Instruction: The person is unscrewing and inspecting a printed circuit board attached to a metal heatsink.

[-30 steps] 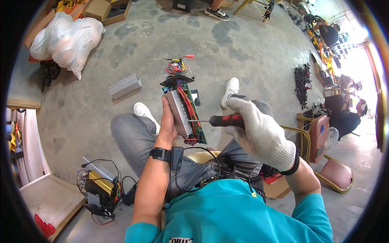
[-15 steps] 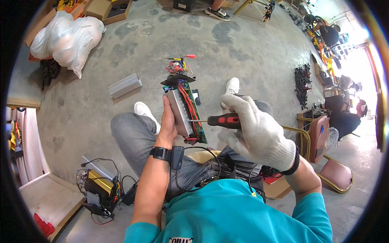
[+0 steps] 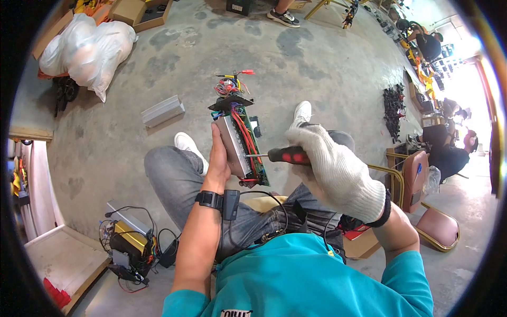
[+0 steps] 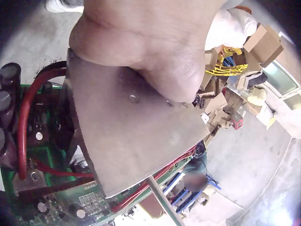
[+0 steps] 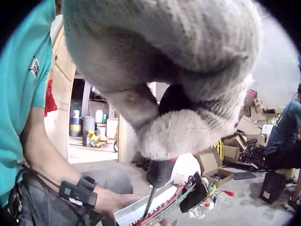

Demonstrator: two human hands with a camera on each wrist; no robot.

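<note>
My bare left hand (image 3: 217,158) grips a circuit board assembly by its flat metal plate (image 3: 231,148); red wires (image 3: 243,132) run along the green board (image 4: 56,165). In the left wrist view the palm lies over the metal plate (image 4: 136,127). My right hand (image 3: 338,174), in a white knitted glove, holds a black and red screwdriver (image 3: 288,155) by its handle. The shaft (image 3: 256,156) reaches to the board side of the plate; its tip is too small to make out. In the right wrist view gloved fingers (image 5: 174,134) curl round the handle.
A silver metal housing (image 3: 162,112) lies on the floor beyond my left knee. Wired equipment (image 3: 131,240) stands at lower left. White bags (image 3: 90,55) and an open carton (image 3: 150,16) are at upper left. Chairs (image 3: 414,179) and seated people are at right.
The right hand has shifted round the screwdriver handle, its fingers spreading off and closing on it again. The left hand and the board have hardly moved.
</note>
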